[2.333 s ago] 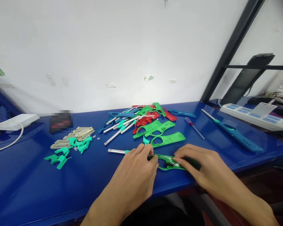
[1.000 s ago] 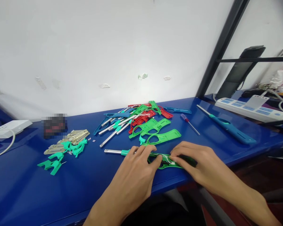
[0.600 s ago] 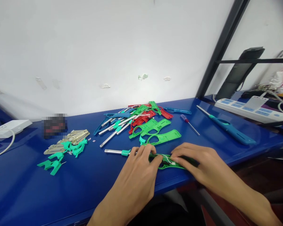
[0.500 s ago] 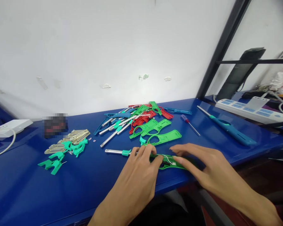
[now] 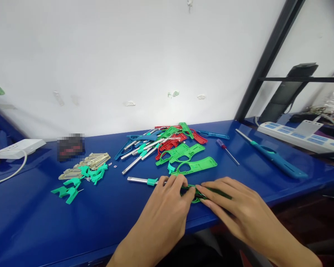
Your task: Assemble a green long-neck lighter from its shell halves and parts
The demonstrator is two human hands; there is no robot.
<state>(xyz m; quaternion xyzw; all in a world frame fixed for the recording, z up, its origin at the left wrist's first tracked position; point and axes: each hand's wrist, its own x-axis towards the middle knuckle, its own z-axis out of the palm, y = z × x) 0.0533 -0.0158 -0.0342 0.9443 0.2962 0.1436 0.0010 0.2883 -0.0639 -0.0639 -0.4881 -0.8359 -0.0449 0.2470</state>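
Note:
A long-necked green gas lighter [image 5: 139,180] lies opened near the table's front edge, its metal tube pointing left and a teal collar behind the tube. My left hand [image 5: 169,200] is closed around the front of its green handle shell. With fingers together, my right hand [image 5: 233,200] covers the rear of the handle and presses thumb and fingertips at its inside. Most of the inner parts are hidden under my fingers. Just behind lie green half shells [image 5: 197,165] and a small teal trigger piece [image 5: 171,168].
Behind is a heap of red, green and blue lighter parts [image 5: 169,142]. To the left lie teal pieces [image 5: 69,191] and pale clear tanks [image 5: 85,166]. On the right are a screwdriver [image 5: 227,152], a blue lighter [image 5: 275,155] and a power strip [image 5: 300,135].
My right hand has moved left along the handle, closing its fingers over the inner parts that showed before. My left hand keeps its hold. The view has shifted slightly.

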